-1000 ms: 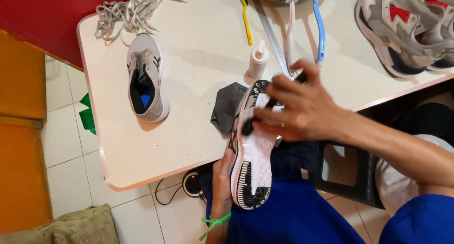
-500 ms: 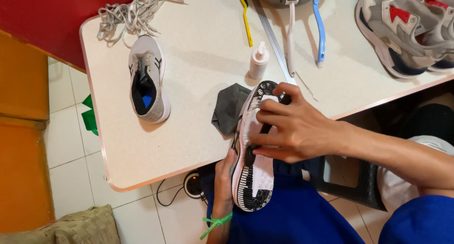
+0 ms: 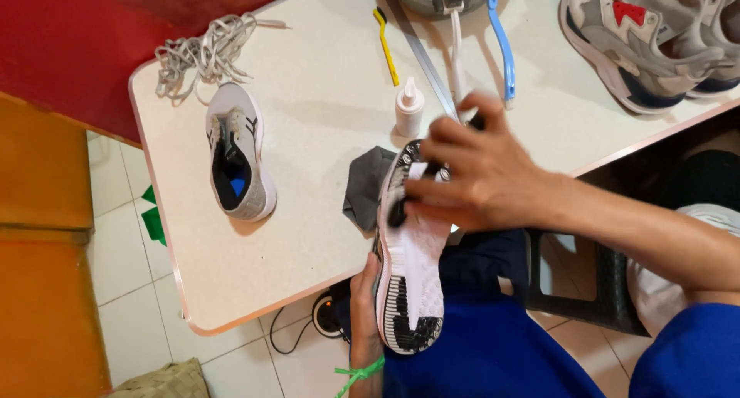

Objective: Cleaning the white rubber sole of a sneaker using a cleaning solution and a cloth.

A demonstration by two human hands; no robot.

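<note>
Right now the person's left hand [image 3: 364,309] grips a white sneaker [image 3: 410,259] from underneath, at the heel end, with the fingers curled around its side; the shoe is held sole-up over the lap, its toe reaching past the table [image 3: 308,236] edge. The right hand [image 3: 476,176] lies across the front half of that sole, fingers bent and pressed down on it. Something dark shows under the fingertips, but I cannot tell what it is, nor whether the fingers pinch it or only press on it.

Just beyond the sole's toe, touching or nearly so, lies a crumpled dark grey cloth [image 3: 365,185]. A little farther past the right hand's knuckles stands a small white squeeze bottle [image 3: 409,108], upright. Behind it lie a yellow-handled brush [image 3: 386,44], a white-handled brush [image 3: 456,55] and a blue-handled brush [image 3: 500,34], side by side, with a grey strip running between them. Well off to the left of the held shoe, its partner, a second white sneaker [image 3: 237,153], sits upright on the table with its blue lining showing. A heap of pale laces [image 3: 202,53] lies just beyond that. Far to the right, well apart, rests a pair of grey sneakers [image 3: 644,40] with red patches.
</note>
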